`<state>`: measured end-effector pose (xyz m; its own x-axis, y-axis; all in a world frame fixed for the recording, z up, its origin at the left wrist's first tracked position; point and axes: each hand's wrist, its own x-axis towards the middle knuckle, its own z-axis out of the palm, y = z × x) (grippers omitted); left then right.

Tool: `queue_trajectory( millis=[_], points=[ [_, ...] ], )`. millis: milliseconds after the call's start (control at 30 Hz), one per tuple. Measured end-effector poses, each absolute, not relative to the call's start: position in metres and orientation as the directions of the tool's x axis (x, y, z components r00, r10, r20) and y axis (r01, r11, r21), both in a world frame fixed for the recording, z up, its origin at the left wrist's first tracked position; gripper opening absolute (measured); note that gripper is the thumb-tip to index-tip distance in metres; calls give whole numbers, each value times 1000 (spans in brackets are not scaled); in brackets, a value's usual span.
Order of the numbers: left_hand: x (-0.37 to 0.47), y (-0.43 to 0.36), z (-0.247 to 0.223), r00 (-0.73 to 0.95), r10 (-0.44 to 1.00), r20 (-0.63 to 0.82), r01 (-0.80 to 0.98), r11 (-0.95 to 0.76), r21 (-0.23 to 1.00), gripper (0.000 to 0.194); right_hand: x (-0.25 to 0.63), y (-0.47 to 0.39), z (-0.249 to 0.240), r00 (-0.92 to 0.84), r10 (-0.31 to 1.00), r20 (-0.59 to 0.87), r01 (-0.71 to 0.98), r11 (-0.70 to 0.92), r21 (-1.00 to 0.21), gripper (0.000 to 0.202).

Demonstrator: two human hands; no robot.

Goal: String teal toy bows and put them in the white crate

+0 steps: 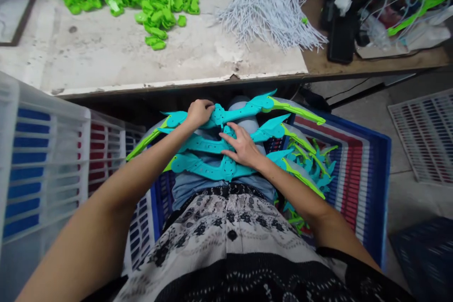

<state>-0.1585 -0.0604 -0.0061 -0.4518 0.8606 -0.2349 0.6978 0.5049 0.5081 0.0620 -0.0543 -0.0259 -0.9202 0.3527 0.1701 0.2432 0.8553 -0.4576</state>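
Touching turquoise bow-shaped pieces [236,114] (across lap [187,191]) with fingers [236,129].

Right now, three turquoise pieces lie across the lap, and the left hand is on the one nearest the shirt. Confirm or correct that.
Wrong piece: the head view shows the left hand on the turquoise piece farthest from the shirt. Three lie across the lap.

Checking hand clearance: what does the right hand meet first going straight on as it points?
Right hand would likely meet the left hand; depth is unclear, so the farthest turquoise piece could come first.
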Motion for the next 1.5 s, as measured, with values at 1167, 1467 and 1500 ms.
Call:
queue_trajectory(
  millis=[1167,1467,1500],
  points=[
    [-104,-76,-35,-449,891,60,823,387,415,51,-155,99,61,-860,414,300,291,879,-379,31],
    [-119,-77,-44,-434,896,94,808,340,481,49,-299,147,44,-916,379,130,300,863,-406,59],
    [-121,-77,-44,-433,896,98,808,338,483,49,-296,143,43,-929,344,138,268,881,-389,54]
  ],
)
